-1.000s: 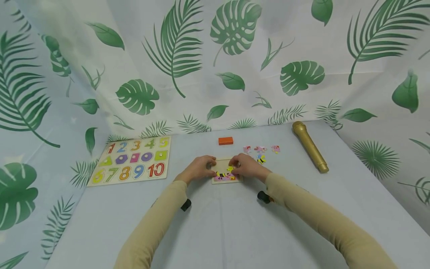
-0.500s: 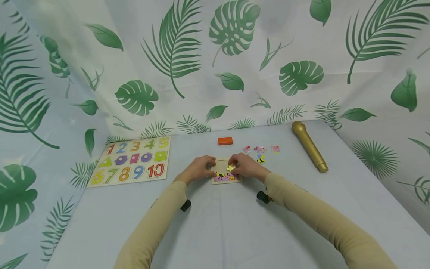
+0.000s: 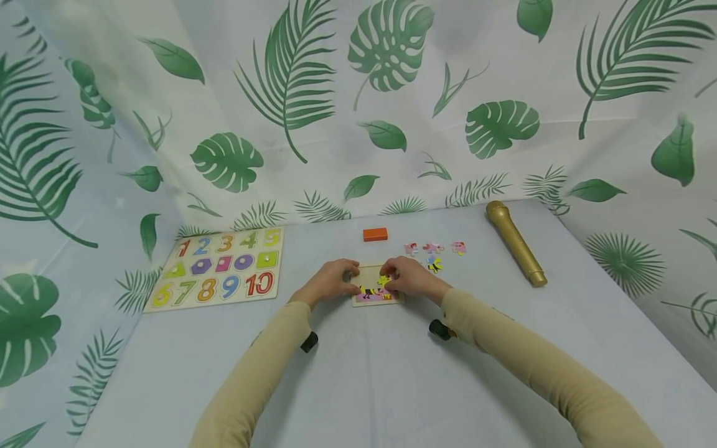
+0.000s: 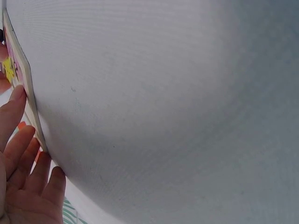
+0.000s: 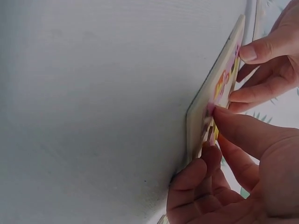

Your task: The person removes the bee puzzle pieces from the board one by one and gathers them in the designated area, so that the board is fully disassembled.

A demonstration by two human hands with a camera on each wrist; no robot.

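In the head view a small wooden puzzle board (image 3: 366,274) lies flat on the table, its near part filled with pink, yellow and black picture pieces. My right hand (image 3: 411,277) pinches a yellow puzzle piece (image 3: 383,280) between thumb and fingers over the board's right side. That piece (image 4: 9,70) also shows at the edge of the left wrist view. Along the board's left edge rests my left hand (image 3: 330,280), its thumb touching the top face and its fingers (image 4: 39,170) extended by the rim. The right hand partly hides the board's right side.
Several loose puzzle pieces (image 3: 434,247) lie right of the board. Behind it sits an orange block (image 3: 375,234). A number-and-shape board (image 3: 218,267) is at the left, a gold microphone (image 3: 515,242) at the right. Leaf-printed cloth (image 3: 313,124) hangs behind.
The yellow puzzle piece has tilted and shifted slightly in my right hand's fingers, over the same part of the board. My left hand stays at the board's left edge.
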